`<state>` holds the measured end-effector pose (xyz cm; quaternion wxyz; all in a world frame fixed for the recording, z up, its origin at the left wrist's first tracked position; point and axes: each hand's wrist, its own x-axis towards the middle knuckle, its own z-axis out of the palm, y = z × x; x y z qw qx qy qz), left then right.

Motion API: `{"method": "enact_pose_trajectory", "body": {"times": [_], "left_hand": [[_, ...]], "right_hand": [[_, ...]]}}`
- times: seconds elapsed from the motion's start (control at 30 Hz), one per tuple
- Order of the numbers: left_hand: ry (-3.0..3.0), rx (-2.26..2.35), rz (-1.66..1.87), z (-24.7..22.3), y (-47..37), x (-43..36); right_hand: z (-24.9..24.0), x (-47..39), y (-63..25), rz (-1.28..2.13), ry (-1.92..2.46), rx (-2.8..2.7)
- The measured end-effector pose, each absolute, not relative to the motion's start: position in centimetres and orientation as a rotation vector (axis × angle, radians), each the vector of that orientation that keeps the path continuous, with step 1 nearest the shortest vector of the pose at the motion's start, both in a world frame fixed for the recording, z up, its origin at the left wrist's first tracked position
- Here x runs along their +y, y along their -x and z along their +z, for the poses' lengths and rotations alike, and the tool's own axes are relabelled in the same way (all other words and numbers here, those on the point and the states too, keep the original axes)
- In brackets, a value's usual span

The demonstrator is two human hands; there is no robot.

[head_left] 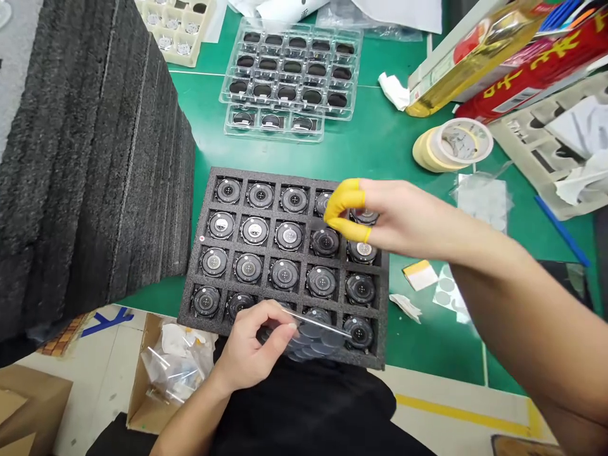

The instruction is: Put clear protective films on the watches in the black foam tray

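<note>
A black foam tray (285, 174) holds rows of round dark watch bodies (284, 274) in square compartments. My left hand (259, 342) pinches a clear sheet (316, 339) bearing several round translucent discs over the tray's front edge. Yellow finger covers are on the fingers of my right hand (375, 212), which are pinched together above the tray's right part. Whatever lies between those fingertips, if anything, is too small to make out. A dark watch body (325, 242) lies just below them. Some compartments at the upper right are partly hidden by the right hand.
Stacked dark foam trays (109, 139) rise at the left. Clear plastic trays of dark round lenses (292, 66) lie at the back. Tape rolls (453, 145), a red package (532, 76) and a beige tray (536, 145) are at the right. An open carton (142, 392) stands below the table's front edge.
</note>
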<state>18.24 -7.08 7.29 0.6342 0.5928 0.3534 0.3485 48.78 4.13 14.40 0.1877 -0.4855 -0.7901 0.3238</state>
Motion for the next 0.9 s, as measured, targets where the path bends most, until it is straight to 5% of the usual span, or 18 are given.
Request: {"method": "enact_pose_trajectory", "body": {"times": [0.37, 0.9], "left_hand": [[-1.441, 0.741, 0.83, 5.8, -18.1, -6.8], [-1.46, 0.715, 0.842, 5.5, -18.3, -6.1]], "right_hand": [[12.8, 17.3, -51.0, 1.265, 1.217, -2.685], [11.0, 19.0, -50.0, 1.44, 1.169, -2.641]]}}
